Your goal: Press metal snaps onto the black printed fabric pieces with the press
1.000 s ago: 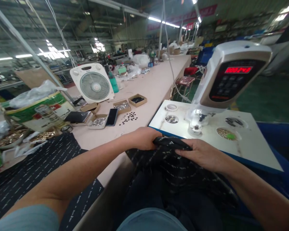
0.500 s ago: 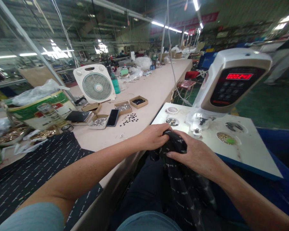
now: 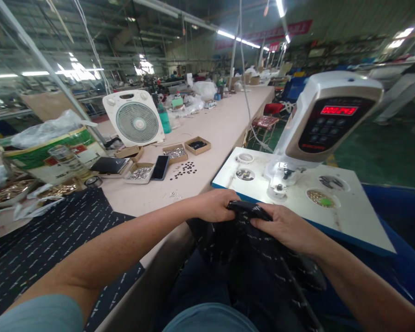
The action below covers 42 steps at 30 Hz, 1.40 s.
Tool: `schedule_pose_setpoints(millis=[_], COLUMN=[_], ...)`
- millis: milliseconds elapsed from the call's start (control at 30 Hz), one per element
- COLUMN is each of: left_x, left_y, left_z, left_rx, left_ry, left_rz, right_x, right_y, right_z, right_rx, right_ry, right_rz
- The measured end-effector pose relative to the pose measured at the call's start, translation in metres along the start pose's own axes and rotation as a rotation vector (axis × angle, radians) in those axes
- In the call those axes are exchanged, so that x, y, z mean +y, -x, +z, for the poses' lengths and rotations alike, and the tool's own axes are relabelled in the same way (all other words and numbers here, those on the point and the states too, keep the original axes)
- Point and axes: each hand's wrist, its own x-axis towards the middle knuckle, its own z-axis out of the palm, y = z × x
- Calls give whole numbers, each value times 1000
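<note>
A black garment (image 3: 244, 244) with small white lettering hangs between my hands over my lap. My left hand (image 3: 218, 205) is closed on its folded top edge at the left. At the right end of that edge, my right hand (image 3: 285, 227) pinches the cloth between thumb and fingers. Just beyond stands a snap-fastening machine (image 3: 327, 115) with a red lit display, its press head (image 3: 279, 188) low over a white worktop (image 3: 349, 216). The garment is in front of the worktop's near edge, apart from the press head.
On the long table (image 3: 217, 124) are a white fan (image 3: 138, 121), a phone (image 3: 159, 168), small boxes of metal parts (image 3: 139, 173) and loose black pieces (image 3: 185, 170). More printed black cloth (image 3: 55, 240) lies at left. A red stool (image 3: 265, 122) stands behind the machine.
My hands have drawn the garment down and back from the worktop's edge and spread its top edge wider. The cloth now hangs more open.
</note>
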Motion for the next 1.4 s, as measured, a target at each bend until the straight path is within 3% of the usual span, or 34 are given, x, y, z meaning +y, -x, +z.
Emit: schedule_pose_setpoints(millis=[133,400,667,967,1133,1233,1400], left_x=[-9,-11,-11,-19,-30,-42,-63], left_y=[2,4,13,18,16,8,-2], left_z=[11,30,33,62,80,99,136], left_rx=[24,51,-48,80,112,120,151], left_ry=[286,609,708,1091,997,874,672], left_rz=[-28,-128,-339,-390,-417,-375,-208], right_x=[3,-1,0,2,17,23,5], right_y=[-2,-3,-4,-11,-20,-34,-75], right_z=[1,3,5,11,6,9,36], right_rx=[18,96,96,26,-47,-20,32], right_ry=[-29,3,-11,-38,47,60,95], right_rz=[8,46,19,67,63,63,39])
